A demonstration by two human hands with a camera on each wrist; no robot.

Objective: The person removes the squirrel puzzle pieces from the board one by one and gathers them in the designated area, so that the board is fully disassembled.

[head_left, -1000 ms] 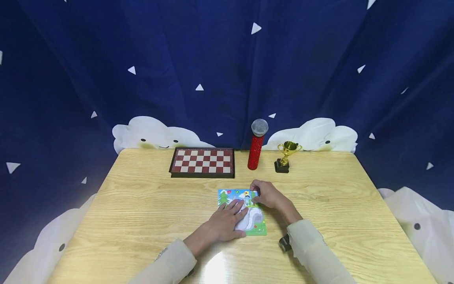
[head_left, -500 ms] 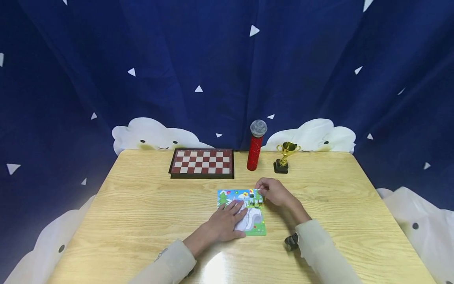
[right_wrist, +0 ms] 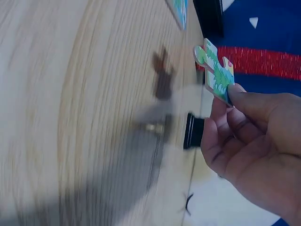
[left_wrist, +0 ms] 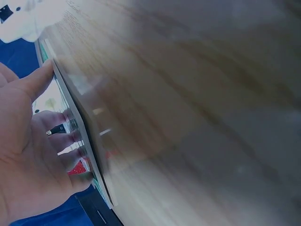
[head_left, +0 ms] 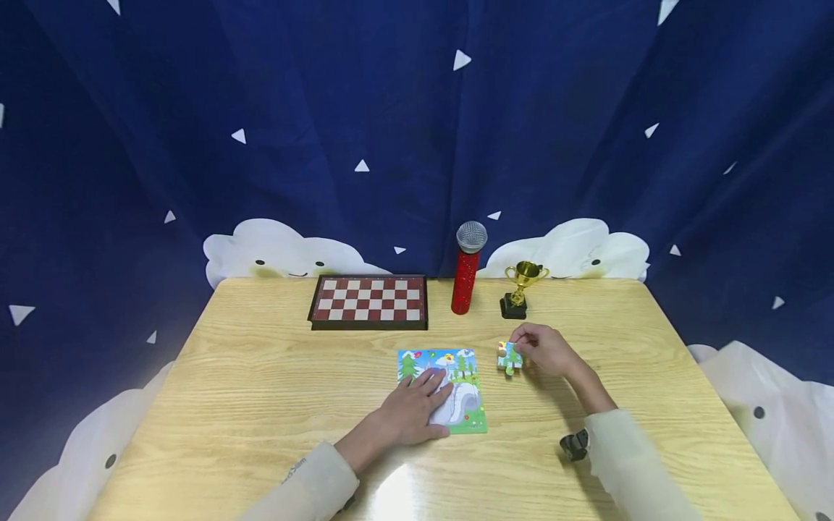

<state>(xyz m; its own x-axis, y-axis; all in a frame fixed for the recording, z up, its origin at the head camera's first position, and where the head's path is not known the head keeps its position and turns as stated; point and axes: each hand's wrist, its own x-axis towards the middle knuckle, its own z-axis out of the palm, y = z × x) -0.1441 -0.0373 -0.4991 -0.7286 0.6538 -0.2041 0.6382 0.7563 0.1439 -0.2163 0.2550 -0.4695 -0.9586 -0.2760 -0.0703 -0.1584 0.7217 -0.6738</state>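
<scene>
A square picture puzzle board (head_left: 474,416), printed with trees, flowers and a pale grey-white shape, lies on the table. Across its left and middle part rests my left hand (head_left: 412,411), fingers spread, hiding some of the picture. The left wrist view has the board's thin edge, with the thumb and fingertips of that hand on it. To the right of the board, my right hand (head_left: 549,352) pinches a jigsaw piece (head_left: 508,359) between thumb and fingers. Seen from the right wrist, this jigsaw piece (right_wrist: 217,75) shows a green tree and stands tilted above the table, its shadow below.
Behind the board sits a red-and-white checkerboard (head_left: 368,299) in a dark frame. A red microphone (head_left: 465,278) stands upright beside it. The small gold trophy (head_left: 522,282) on a black base is just behind my right hand. A dark blue curtain (head_left: 417,108) hangs past the table's far edge.
My right hand has lifted the jigsaw piece from the board's upper right corner and carried it rightward. A printed picture shows where it was. My left hand stays in place.
</scene>
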